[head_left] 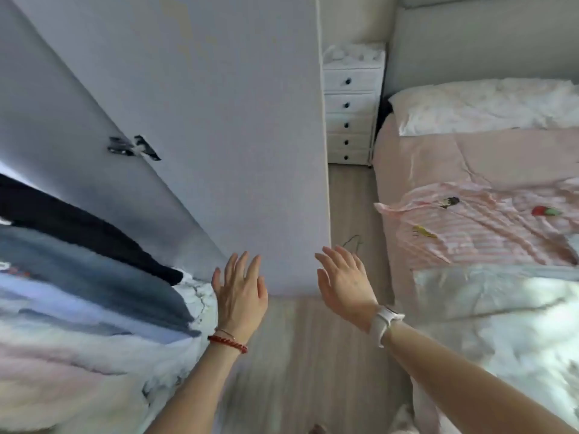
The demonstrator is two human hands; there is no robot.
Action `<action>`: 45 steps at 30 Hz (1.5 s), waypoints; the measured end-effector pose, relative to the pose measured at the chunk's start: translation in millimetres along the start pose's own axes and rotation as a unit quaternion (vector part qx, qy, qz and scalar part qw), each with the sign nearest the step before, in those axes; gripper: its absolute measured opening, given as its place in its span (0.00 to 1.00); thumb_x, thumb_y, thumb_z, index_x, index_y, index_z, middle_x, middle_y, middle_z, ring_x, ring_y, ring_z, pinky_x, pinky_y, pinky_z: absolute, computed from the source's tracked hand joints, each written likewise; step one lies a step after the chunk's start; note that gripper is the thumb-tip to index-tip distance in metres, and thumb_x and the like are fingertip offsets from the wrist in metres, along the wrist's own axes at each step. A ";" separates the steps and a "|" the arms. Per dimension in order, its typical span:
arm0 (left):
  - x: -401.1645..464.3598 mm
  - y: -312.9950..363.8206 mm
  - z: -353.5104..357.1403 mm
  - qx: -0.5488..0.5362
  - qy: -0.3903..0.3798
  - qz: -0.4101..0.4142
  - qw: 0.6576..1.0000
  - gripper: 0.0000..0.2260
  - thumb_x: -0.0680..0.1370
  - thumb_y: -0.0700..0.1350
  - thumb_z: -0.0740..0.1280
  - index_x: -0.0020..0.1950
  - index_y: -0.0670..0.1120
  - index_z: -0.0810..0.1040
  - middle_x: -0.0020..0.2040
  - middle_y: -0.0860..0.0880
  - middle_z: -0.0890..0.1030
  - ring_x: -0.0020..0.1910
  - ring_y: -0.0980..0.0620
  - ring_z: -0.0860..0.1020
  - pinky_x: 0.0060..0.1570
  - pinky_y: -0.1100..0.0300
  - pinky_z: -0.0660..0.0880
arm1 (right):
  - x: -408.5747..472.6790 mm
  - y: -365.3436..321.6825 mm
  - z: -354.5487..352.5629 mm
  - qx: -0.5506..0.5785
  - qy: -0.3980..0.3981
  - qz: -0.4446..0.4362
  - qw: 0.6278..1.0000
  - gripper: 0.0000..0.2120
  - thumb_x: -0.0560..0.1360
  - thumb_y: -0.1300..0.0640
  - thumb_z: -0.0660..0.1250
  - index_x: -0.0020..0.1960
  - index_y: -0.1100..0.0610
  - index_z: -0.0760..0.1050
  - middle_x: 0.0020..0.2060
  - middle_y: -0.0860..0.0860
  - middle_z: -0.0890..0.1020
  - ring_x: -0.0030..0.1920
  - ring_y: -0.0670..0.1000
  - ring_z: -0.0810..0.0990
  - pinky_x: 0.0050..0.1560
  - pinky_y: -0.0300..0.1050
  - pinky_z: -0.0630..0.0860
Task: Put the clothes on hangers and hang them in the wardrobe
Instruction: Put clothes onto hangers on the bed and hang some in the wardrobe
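We are in a home bedroom: on the right a bed [438, 158] carries a pink cover and a white pillow [482, 104]. At the far end we see a small white chest of drawers [351, 111] beside it. On the left a white wardrobe door [219, 120] stands over hanging clothes [78, 261], above a pale wood floor [300, 355].

Open floor strip [351, 208] between wardrobe door [238, 151] and bed [438, 158].

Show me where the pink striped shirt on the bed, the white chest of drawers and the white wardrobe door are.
Pink striped shirt [479, 227]: head view, on the striped front panel.
White chest of drawers [351, 104]: head view, on a drawer front near a dark knob.
White wardrobe door [238, 145]: head view, on the plain flat face.
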State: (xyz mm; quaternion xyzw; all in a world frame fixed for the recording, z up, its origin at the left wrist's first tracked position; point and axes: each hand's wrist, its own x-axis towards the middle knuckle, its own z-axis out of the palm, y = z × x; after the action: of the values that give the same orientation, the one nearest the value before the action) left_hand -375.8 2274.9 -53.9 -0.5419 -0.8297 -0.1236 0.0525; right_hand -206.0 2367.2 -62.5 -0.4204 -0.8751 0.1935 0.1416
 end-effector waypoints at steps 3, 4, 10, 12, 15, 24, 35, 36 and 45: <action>-10.8 -72.4 -41.2 0.025 0.037 -0.071 0.997 0.15 0.72 0.37 0.67 0.58 0.41 0.77 0.61 0.42 0.76 0.64 0.41 0.72 0.61 0.38 0.65 | 30.6 -72.1 24.9 0.015 -0.028 -0.083 0.996 0.18 0.79 0.56 0.55 0.68 0.57 0.67 0.68 0.53 0.69 0.71 0.53 0.61 0.69 0.49 0.55; -13.6 -92.8 -55.5 0.033 0.046 -0.094 0.994 0.15 0.73 0.37 0.67 0.59 0.41 0.77 0.63 0.42 0.75 0.65 0.41 0.70 0.62 0.38 0.64 | 39.8 -94.1 31.2 0.022 -0.033 -0.105 0.994 0.18 0.79 0.56 0.55 0.68 0.56 0.67 0.68 0.52 0.69 0.71 0.53 0.61 0.69 0.48 0.55; -23.6 -176.9 -126.2 0.111 0.144 -0.160 0.970 0.14 0.70 0.36 0.70 0.55 0.40 0.79 0.62 0.38 0.75 0.64 0.38 0.72 0.58 0.38 0.67 | 99.6 -210.8 43.6 0.079 -0.080 -0.200 0.973 0.18 0.79 0.56 0.53 0.67 0.55 0.67 0.67 0.50 0.70 0.68 0.52 0.65 0.65 0.46 0.61; -21.1 -195.6 -142.4 0.127 0.166 -0.183 0.961 0.14 0.70 0.37 0.69 0.56 0.41 0.78 0.63 0.39 0.75 0.65 0.39 0.71 0.59 0.39 0.66 | 122.5 -246.7 42.0 0.119 -0.086 -0.221 0.964 0.17 0.79 0.58 0.54 0.66 0.56 0.69 0.64 0.52 0.73 0.65 0.55 0.68 0.64 0.48 0.65; -8.8 -222.1 -164.1 0.159 0.192 -0.205 0.946 0.15 0.71 0.38 0.69 0.58 0.41 0.78 0.63 0.41 0.75 0.66 0.41 0.70 0.59 0.39 0.66 | 157.8 -301.5 39.5 0.218 -0.110 -0.211 0.946 0.14 0.79 0.60 0.55 0.61 0.59 0.74 0.58 0.57 0.78 0.59 0.58 0.74 0.60 0.47 0.68; 50.0 -288.2 -194.4 0.250 0.190 -0.266 0.911 0.18 0.76 0.46 0.59 0.64 0.45 0.75 0.66 0.45 0.74 0.67 0.43 0.69 0.63 0.39 0.64 | 257.2 -460.0 18.2 0.421 -0.292 -0.170 0.841 0.16 0.79 0.62 0.53 0.64 0.65 0.69 0.59 0.59 0.76 0.55 0.55 0.73 0.58 0.46 0.70; 49.7 -304.7 -182.2 0.271 0.191 -0.288 0.898 0.18 0.78 0.48 0.55 0.65 0.48 0.74 0.68 0.49 0.72 0.64 0.44 0.72 0.61 0.42 0.68 | 314.3 -509.4 32.6 0.451 -0.291 -0.096 0.839 0.07 0.77 0.58 0.60 0.46 0.60 0.75 0.27 0.51 0.67 0.25 0.49 0.63 0.21 0.36 0.61; 50.6 -303.7 -181.0 0.268 0.197 -0.292 0.897 0.18 0.77 0.48 0.55 0.65 0.48 0.74 0.68 0.49 0.72 0.64 0.44 0.72 0.61 0.43 0.68 | 320.8 -510.2 32.2 0.459 -0.243 -0.101 0.848 0.09 0.77 0.58 0.61 0.47 0.62 0.77 0.28 0.52 0.70 0.27 0.51 0.66 0.26 0.38 0.64; 53.1 -307.6 -171.3 0.239 0.227 -0.306 0.893 0.18 0.77 0.47 0.55 0.64 0.47 0.76 0.67 0.49 0.73 0.63 0.45 0.73 0.61 0.43 0.68 | 339.6 -472.6 33.1 0.520 -0.103 -0.132 0.837 0.13 0.78 0.58 0.59 0.36 0.55 0.75 0.30 0.45 0.73 0.32 0.41 0.69 0.31 0.26 0.65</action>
State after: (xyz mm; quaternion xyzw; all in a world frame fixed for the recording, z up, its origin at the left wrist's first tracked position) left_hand -686.1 2159.5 77.3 -0.1897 -0.9243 -0.0514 0.3271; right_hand -747.4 2358.3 153.4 -0.1426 -0.7023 0.6419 0.2728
